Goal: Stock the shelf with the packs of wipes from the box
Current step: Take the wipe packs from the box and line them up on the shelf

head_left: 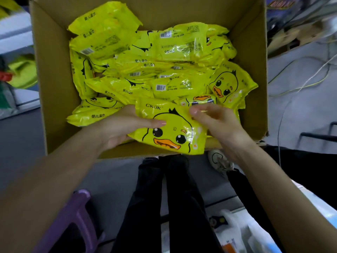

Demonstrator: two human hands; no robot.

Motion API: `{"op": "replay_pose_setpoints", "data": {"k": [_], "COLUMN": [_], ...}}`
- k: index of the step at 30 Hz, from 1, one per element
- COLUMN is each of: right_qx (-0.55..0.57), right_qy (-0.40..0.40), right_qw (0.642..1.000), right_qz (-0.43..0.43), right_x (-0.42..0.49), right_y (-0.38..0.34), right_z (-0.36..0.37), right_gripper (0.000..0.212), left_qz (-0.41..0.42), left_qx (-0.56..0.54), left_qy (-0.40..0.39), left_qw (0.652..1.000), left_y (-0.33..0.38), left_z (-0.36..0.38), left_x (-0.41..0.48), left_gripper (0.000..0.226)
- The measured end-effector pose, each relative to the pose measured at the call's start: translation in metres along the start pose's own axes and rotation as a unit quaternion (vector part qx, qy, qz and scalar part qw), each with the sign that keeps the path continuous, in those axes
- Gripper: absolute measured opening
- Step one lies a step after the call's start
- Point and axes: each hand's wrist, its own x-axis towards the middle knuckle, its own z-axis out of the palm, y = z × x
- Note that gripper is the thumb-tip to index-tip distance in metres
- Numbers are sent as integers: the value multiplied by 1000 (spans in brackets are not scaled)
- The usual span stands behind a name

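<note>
A: Head view. Where's the pack?
B: Duck-face pack (173, 137), lower centre of frame, over the near wall of the box (54, 79). Left grip (118, 128) holds its left end, thumb on top, fingers under. Right grip (218, 125) sits on the right end, blurred; can't tell if it pinches.
A: Handling?
B: Likely light and soft, with glossy film that's probably slippery. Take the short ends, not the middle. Loose packs (145, 70) heaped in the box.

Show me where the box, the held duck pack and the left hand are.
box (54, 88): head view, bare left inner wall.
held pack (169, 136): head view, the duck's face.
left hand (118, 128): head view, base of the thumb.
</note>
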Motion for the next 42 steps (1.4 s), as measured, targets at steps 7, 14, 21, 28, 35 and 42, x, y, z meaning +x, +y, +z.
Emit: {"op": "replay_pose_setpoints", "data": {"k": [7,14,21,28,35,42], "right_qx": [114,100,118,136,259,223], "right_qy": [334,428,355,352,162,-74], "right_qw": [929,890,922,923,952,966], "right_qz": [110,123,100,77,2,-111], "right_x": [54,62,81,57,-29,-134], "right_y": [15,23,14,13,6,-55], "right_z": [-35,-26,-28,-33,-34,-19], "right_gripper": [55,59,31,20,33,49], "left_qz": [-33,-30,-15,53,113,241], "left_qx": [-141,-261,-290,-337,-318,-283], "left_qy": [102,82,145,145,132,99], "left_qw": [984,961,946,929,932,923], "left_y": [-14,-28,-34,-46,-42,-26], "left_z": [-5,-21,-10,-4,-11,-47], "left_x": [12,5,2,-6,-56,-154], "left_gripper": [98,94,36,28,58,55]}}
